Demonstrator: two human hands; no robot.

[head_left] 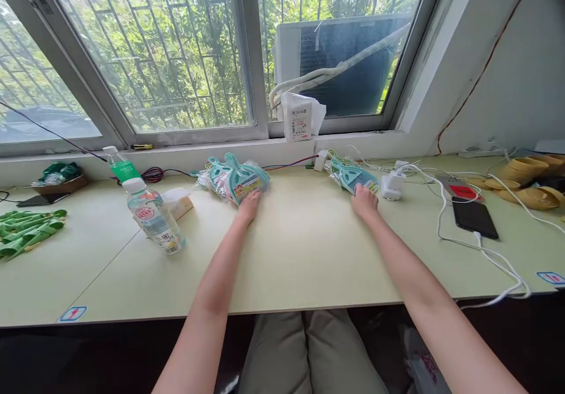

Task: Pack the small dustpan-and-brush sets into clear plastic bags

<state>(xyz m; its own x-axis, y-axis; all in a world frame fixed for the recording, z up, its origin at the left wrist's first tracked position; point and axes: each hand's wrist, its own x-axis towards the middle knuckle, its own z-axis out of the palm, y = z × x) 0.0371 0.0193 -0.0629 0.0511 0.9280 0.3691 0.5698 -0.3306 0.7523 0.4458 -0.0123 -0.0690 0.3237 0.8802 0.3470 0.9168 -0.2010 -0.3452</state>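
On the left, a bundle of teal plastic pieces with looped ends (232,176), in clear printed wrapping, lies toward the back of the table. My left hand (250,205) is closed at its near right edge, fingers partly hidden by the hand. A similar teal bundle (348,173) lies to the right, near the window sill. Around its near end my right hand (365,199) is closed, with the fingertips mostly out of sight. Both bundles rest on the pale table (304,247); their exact kind is unclear.
Two bottles (154,220) and a tissue pack (179,202) stand left, beyond them green rolled pieces (30,229). At right are a white charger (392,185), looped cables, a black phone (474,217) and yellow-brown moulded pieces (529,176). A white packet (298,120) leans on the window.
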